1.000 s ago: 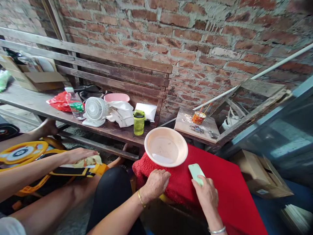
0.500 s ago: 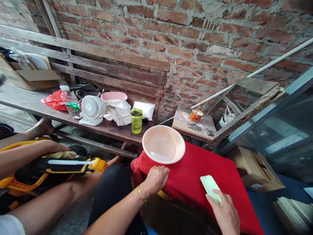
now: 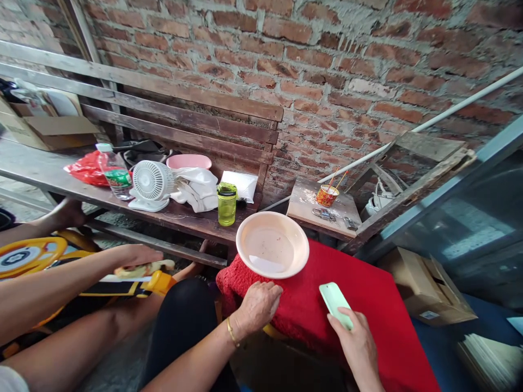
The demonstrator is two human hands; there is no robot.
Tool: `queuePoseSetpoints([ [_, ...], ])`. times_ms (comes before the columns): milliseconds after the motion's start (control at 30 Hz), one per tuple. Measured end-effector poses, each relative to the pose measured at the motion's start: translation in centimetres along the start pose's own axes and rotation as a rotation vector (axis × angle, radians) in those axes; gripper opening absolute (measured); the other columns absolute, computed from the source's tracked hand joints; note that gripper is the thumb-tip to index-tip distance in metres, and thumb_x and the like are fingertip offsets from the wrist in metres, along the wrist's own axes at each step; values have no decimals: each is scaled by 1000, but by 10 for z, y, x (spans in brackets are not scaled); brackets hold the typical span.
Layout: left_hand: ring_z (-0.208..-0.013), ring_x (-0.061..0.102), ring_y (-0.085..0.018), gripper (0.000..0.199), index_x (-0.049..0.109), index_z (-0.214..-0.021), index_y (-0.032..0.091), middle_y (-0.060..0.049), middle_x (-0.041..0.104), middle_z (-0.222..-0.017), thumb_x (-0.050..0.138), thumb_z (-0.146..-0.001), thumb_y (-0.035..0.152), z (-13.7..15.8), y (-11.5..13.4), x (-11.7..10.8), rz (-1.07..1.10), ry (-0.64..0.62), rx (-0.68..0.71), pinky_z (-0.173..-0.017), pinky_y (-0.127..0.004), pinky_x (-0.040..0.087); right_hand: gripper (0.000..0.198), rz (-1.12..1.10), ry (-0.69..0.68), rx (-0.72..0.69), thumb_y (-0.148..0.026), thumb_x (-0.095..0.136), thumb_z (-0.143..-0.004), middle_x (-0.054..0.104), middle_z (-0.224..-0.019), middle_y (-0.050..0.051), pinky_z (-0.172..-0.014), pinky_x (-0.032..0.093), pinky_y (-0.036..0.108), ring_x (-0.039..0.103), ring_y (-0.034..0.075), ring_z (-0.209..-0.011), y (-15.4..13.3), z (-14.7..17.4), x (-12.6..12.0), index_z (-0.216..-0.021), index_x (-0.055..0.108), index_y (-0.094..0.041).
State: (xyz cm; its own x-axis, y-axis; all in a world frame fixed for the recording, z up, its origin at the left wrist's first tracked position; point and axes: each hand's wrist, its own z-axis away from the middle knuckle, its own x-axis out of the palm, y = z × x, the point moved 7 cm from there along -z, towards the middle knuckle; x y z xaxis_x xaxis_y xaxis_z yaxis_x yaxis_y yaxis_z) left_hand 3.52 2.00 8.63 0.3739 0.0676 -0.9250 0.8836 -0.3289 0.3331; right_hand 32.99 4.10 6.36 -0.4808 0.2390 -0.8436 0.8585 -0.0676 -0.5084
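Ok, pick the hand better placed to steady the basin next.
Likely the left hand: it is nearer the basin with nothing visible in it, while the right hand holds a pale green object.

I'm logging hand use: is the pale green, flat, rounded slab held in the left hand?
No, the right hand holds the pale green slab.

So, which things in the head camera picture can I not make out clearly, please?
Head view, hidden: the palm of the left hand, by the hand itself.
Head view, hidden: the near end of the pale green object, by the right hand.
Head view, too small: the specks in the basin.
Head view, cut off: the left cardboard box, by the picture's left edge.
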Motion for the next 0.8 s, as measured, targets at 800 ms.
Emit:
queuePoseSetpoints([
  [800,-93,66,-23,19,67,-103,23,-5,68,-98,49,-100,17,-9,8,23,15,-26,31,-87,-36,51,25,-115,-66,-236,-44,60,-82,68,-96,3,-82,55,37,68,23,-86,-55,18,33,-94,75,-29],
])
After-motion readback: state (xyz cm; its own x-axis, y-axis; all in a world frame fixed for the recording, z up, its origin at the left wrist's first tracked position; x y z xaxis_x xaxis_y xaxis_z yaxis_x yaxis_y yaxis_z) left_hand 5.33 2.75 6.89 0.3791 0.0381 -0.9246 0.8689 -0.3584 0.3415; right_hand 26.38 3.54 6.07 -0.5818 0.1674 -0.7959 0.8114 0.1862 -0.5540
